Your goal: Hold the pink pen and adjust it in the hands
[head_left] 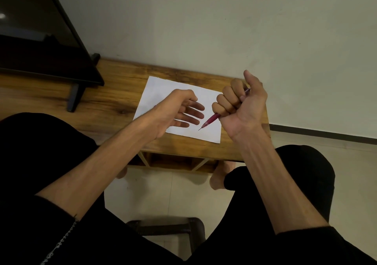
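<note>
A: Slim red pen (212,119) with a fine metal tip: where is it?

B: Right of the frame's centre, gripped in the fist of the right hand (238,105), thumb raised, tip slanting down over the white paper sheet (161,93).

A: And the left hand (179,109)?

B: Fingers straight and spread over the sheet, which lies on the brown wooden surface (114,93).

A: Any writing?

B: None readable; the sheet looks blank. A dark flat screen (34,25) stands upper left.
</note>
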